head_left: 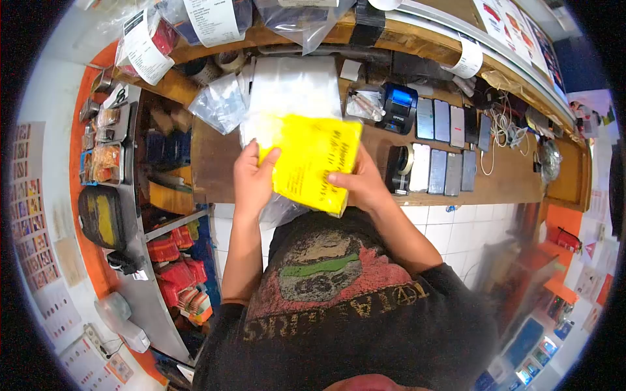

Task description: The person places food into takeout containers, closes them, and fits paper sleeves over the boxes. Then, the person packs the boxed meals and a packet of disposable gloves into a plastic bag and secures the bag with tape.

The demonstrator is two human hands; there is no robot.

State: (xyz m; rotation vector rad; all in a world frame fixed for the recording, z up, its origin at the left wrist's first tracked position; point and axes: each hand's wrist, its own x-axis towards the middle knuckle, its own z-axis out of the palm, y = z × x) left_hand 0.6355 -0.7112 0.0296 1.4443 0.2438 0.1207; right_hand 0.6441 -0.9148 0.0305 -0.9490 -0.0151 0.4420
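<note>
The yellow packet (303, 156) is in the middle of the frame, slightly above the centre, held up in front of the near edge of the wooden bench (508, 179). It is flat, with dark print on its face, too blurred to read. I judge that it is light, and that its wrapping is smooth and a little slippery. Its corners stay quite straight, so probably there is something stiffer inside, or several layers; whether the content is fragile, I cannot tell.

The left hand (252, 174) holds the left edge, with the thumb on the front and the fingers mostly hidden behind. The right hand (362, 184) pinches the right side near the lower corner, its thumb pressed flat on the printed face. Such a hold at two opposite edges seems good to me: it keeps the sheet tight, and the middle should not be squeezed hard.

Below the packet, some clear plastic (279, 210) hangs near the hands. Just above it in the frame lies a pile of whitish plastic sheets (297, 81), with a clear bag (220, 104) to the left. Toward the right are a black printer (399, 107) and rows of phones (438, 171).
</note>
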